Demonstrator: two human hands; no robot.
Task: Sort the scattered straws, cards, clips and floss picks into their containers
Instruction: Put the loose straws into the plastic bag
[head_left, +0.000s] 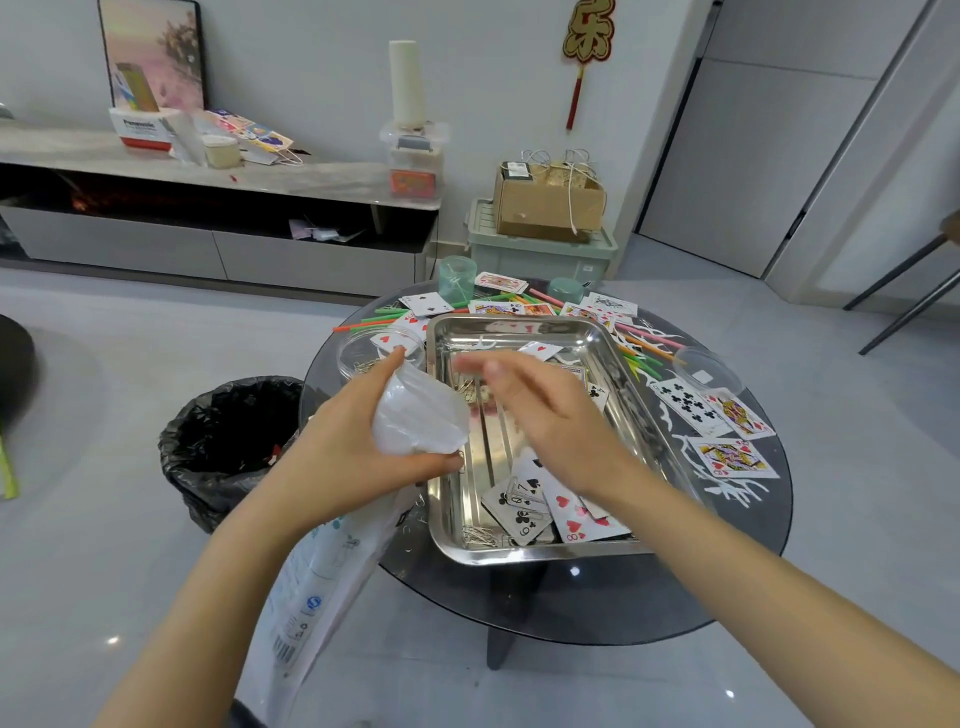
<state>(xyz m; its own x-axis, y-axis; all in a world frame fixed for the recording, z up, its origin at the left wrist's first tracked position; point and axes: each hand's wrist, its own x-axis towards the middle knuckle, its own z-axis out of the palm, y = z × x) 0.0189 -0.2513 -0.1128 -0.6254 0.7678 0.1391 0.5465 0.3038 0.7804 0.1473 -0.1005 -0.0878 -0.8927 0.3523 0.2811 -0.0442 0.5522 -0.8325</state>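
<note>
My left hand (358, 441) grips the bunched top of a long white plastic bag (415, 415), which hangs down past the table's near left edge. My right hand (540, 410) hovers blurred over the steel tray (519, 325), fingers spread, holding nothing that I can see. In the tray lie playing cards (540, 501) and paper clips (480, 535). Around the tray, on the round dark glass table (623, 597), more cards (732, 457), coloured straws (379, 319) and white floss picks (727, 491) are scattered. A clear round container (363, 353) with clips sits left of the tray.
A green translucent cup (457, 278) and a green lid (565, 290) stand at the table's far edge; a clear lid (709, 371) lies to the right. A black-lined bin (234, 441) stands on the floor left of the table. Behind are a green crate (540, 254) and a low cabinet (208, 244).
</note>
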